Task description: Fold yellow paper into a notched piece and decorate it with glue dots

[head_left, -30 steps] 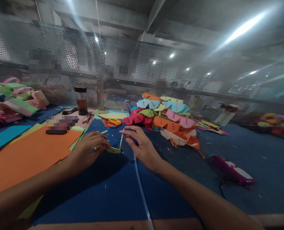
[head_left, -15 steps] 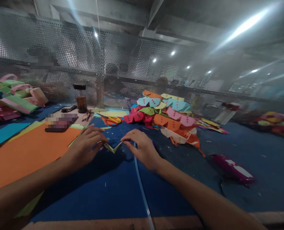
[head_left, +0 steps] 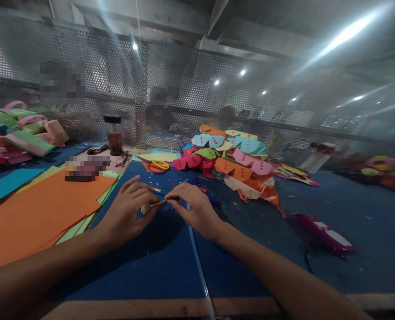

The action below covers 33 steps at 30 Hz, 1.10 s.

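A small folded piece of pale yellow paper [head_left: 157, 203] is stretched between my two hands, above the blue tabletop. My left hand [head_left: 130, 208] pinches its left end, with part of the paper showing under the fingers. At the other end, the thumb and fingertips of my right hand [head_left: 195, 203] are closed on it. Yellow-and-orange scissors [head_left: 155, 166] lie just beyond the hands, among tiny paper scraps. A thin pale blue strip [head_left: 197, 260] runs from beneath my right hand to the table's front edge.
Orange sheets [head_left: 50, 204] are stacked at the left, with a phone [head_left: 87, 171] on them. Behind stands a jar of dark liquid [head_left: 115, 138]. Dotted folded paper pieces [head_left: 233, 166] pile up at centre back. A purple device [head_left: 324, 233] lies right; a perforated metal screen [head_left: 117, 89] closes the back.
The paper has gone from an open V shape to a flatter strip. My left hand has shifted slightly right and turned, and my right hand has moved slightly left.
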Tool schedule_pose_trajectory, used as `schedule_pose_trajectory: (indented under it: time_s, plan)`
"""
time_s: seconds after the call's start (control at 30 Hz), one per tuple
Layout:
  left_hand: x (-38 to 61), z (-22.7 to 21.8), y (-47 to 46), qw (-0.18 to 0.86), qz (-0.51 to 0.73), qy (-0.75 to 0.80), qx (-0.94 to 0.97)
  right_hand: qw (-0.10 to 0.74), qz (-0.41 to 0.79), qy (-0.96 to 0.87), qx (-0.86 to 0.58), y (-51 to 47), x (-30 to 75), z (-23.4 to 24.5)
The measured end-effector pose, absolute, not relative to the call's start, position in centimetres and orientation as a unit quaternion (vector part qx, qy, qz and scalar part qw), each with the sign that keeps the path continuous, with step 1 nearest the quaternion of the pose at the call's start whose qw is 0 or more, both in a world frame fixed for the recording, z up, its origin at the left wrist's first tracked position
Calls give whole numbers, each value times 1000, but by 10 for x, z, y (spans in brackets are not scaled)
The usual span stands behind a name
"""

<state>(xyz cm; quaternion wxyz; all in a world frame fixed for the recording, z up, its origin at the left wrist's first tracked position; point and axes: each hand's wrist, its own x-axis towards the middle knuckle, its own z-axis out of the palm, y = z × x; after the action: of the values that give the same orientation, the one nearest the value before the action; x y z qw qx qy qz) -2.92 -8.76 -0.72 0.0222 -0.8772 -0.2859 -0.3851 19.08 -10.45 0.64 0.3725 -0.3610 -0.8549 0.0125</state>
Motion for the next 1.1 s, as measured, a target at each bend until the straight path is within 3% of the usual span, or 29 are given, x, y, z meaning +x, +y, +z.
schedule_pose_trajectory:
  time_s: [0.3, 0.87, 1.1]
  plan:
    - [-34, -5, -86, 73, -418, -272, -864, 409, 82, -831, -368, -103, 191, 6]
    - [-30, -7, -86, 11, -424, -288, -859, 407, 241, -774, -420, -107, 186, 13]
    - [-28, -7, -87, -2, -423, -288, -859, 407, 240, -771, -427, -108, 183, 10]
